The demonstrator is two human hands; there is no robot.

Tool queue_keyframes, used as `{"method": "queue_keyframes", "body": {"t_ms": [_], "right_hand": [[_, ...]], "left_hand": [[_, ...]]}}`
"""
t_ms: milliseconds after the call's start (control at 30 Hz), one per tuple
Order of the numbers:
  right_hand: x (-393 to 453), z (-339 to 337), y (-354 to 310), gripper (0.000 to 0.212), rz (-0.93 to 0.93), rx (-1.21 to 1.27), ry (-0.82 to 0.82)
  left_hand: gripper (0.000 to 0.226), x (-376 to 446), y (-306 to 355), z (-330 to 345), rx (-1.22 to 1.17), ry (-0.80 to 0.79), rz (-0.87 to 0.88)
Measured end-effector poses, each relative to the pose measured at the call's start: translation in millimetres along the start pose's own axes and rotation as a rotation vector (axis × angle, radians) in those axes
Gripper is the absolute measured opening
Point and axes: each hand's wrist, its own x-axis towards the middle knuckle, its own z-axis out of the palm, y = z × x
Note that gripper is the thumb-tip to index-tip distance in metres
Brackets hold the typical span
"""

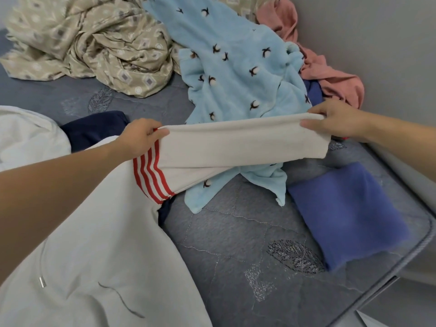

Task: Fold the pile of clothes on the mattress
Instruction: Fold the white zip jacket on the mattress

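A white hoodie (99,256) with red stripes on its sleeve lies across the near left of the grey mattress (236,256). Its sleeve (236,142) is stretched out level between my hands. My left hand (139,140) grips the sleeve by the red stripes. My right hand (335,119) pinches the sleeve's far end. Behind the sleeve lies a light blue fleece garment (236,67) with dark bird prints. A folded blue cloth (349,213) rests at the right.
A crumpled beige patterned sheet (94,43) fills the back left. A pink garment (330,74) lies against the grey wall (377,43). A dark navy garment (94,128) sits under the hoodie. The mattress edge (401,260) runs along the right.
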Motion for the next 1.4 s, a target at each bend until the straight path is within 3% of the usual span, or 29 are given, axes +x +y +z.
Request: {"method": "queue_keyframes", "body": {"t_ms": [133,233,333,467,567,733,800,1067,1267,1400], "right_hand": [[5,7,-2,0.038,0.028,0.005,0.149],[3,9,-8,0.048,0.102,0.089,0.211],[-3,10,-14,0.041,0.104,0.173,0.17],[-11,11,-15,0.049,0.086,0.222,0.112],[-17,14,-27,0.044,0.078,0.243,0.125],[-26,29,-56,0.052,0.065,0.257,0.141],[-27,36,-74,0.046,0.059,0.249,0.152],[-31,55,-107,0.038,0.08,0.29,0.125],[-34,37,-94,0.028,0.023,0.308,0.081],[-39,28,-72,0.025,0.061,0.393,0.038]], "left_hand": [[0.043,11,4,4,0.157,0.059,-0.012],[0.029,16,5,11,0.218,0.075,-0.011],[0.017,17,5,17,0.208,0.093,-0.019],[0.032,8,10,14,0.208,0.108,-0.036],[0.03,-12,12,5,0.197,0.153,-0.01],[0.029,-43,1,-2,0.063,0.015,-0.028],[0.031,-51,6,-3,-0.055,-0.035,-0.066],[0.032,-52,93,22,-0.395,-0.084,0.079],[0.055,-14,178,50,-0.48,-0.088,0.293],[0.036,9,219,67,-0.437,-0.072,0.398]]}}
